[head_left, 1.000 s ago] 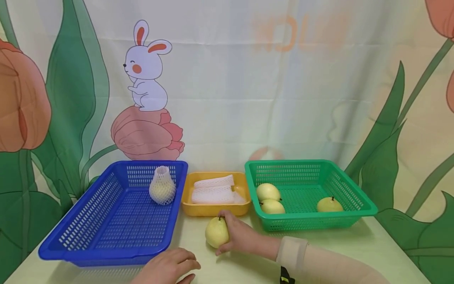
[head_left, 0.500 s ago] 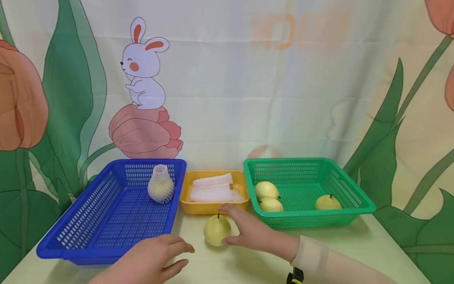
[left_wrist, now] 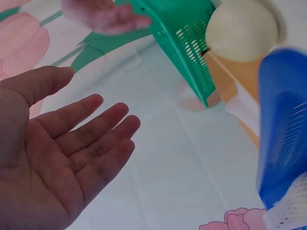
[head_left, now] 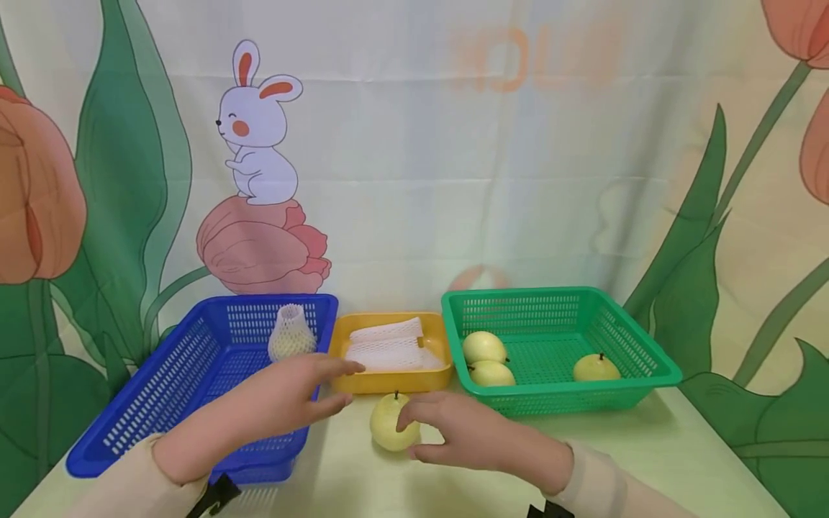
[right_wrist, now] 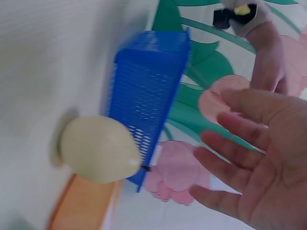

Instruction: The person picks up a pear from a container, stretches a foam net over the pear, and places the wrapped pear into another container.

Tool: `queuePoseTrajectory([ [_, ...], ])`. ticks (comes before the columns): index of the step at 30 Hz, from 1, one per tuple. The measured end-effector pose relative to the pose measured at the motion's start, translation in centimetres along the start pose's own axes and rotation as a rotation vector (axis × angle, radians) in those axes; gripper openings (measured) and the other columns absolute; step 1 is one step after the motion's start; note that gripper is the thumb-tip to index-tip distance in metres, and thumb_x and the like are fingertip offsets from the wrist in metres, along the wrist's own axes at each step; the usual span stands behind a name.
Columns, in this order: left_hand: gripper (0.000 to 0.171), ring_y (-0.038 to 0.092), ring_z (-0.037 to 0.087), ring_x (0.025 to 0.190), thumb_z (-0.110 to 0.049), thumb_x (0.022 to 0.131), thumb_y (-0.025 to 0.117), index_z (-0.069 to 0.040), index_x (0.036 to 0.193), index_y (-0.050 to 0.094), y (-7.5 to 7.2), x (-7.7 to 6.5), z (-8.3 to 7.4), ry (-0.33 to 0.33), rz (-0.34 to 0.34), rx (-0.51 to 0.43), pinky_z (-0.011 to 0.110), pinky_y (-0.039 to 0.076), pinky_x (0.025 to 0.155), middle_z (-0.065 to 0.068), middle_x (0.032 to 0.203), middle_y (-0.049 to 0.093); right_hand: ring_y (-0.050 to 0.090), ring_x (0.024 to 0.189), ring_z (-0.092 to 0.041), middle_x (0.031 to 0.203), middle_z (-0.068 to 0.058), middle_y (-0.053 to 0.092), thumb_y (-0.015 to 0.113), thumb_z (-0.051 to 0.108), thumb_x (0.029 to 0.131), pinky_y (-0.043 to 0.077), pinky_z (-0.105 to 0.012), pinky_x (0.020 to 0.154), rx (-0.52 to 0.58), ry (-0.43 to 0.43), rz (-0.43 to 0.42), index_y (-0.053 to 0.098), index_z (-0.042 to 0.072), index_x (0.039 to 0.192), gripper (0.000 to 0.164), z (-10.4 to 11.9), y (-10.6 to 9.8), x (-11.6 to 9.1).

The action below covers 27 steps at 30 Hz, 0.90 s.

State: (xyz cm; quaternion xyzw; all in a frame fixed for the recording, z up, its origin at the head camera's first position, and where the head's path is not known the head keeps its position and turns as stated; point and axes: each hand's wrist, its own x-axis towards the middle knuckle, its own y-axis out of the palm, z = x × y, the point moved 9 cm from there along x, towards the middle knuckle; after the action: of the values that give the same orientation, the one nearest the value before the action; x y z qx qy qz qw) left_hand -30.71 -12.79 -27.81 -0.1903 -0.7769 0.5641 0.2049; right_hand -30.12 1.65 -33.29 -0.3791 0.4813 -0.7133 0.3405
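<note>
A yellow-green pear stands upright on the table, stem up, in front of the yellow tray. Just right of it, my right hand hovers with relaxed fingers apart and partly covers the pear in the head view; the right wrist view shows its palm holding nothing. My left hand is raised over the near right edge of the blue basket, fingers pointing toward the tray. In the left wrist view its palm faces up to the camera with nothing in it. White foam net sleeves lie in the tray.
Inside the blue basket stands a pear in a white foam net. The green basket at the right holds a pear on its right side and two pears on its left. A printed curtain hangs behind.
My right hand has let go of the pear and drawn back to the right, leaving it on the table. My left hand has risen and moved forward toward the tray.
</note>
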Motion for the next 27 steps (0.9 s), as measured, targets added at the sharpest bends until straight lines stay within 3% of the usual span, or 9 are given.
queuePoseTrajectory([
  [4,0.042,0.070,0.028,0.106,-0.026,0.099,0.066,-0.006,0.135,0.065,-1.3,3.2,-0.3,0.032,0.011,-0.013,0.043,0.060,0.092,0.014,0.128,0.072,0.067,0.107,-0.009,0.114,0.004,0.074,0.070,0.026,0.097,0.053,-0.019,0.096,-0.033,-0.009,0.103,0.070,0.014,0.116,0.022,1.0,0.4,-0.4],
  [9,0.042,0.066,0.037,0.123,-0.023,0.101,0.062,-0.002,0.137,0.063,-1.8,8.0,0.6,-0.002,0.039,0.017,0.050,0.055,0.105,0.019,0.131,0.070,0.067,0.102,-0.003,0.110,0.007,0.074,0.070,0.030,0.098,0.052,-0.014,0.091,-0.062,-0.062,0.162,0.070,0.016,0.116,0.023,2.3,0.7,-0.9],
  [17,0.042,0.062,0.038,0.129,-0.019,0.102,0.060,0.000,0.139,0.060,1.0,14.1,3.7,-0.109,0.099,0.012,0.047,0.052,0.110,0.023,0.136,0.066,0.067,0.099,-0.003,0.107,0.007,0.075,0.070,0.029,0.097,0.050,-0.010,0.088,-0.076,-0.075,0.186,0.071,0.015,0.115,0.022,2.8,0.8,-1.6],
  [27,0.046,0.058,0.038,0.135,-0.019,0.103,0.055,0.004,0.142,0.056,3.7,18.2,6.2,-0.216,0.114,-0.019,0.047,0.046,0.117,0.024,0.143,0.061,0.067,0.106,-0.001,0.112,0.012,0.074,0.068,0.033,0.098,0.050,-0.010,0.092,-0.136,-0.109,0.182,0.070,0.019,0.117,0.023,3.9,0.6,-2.3],
])
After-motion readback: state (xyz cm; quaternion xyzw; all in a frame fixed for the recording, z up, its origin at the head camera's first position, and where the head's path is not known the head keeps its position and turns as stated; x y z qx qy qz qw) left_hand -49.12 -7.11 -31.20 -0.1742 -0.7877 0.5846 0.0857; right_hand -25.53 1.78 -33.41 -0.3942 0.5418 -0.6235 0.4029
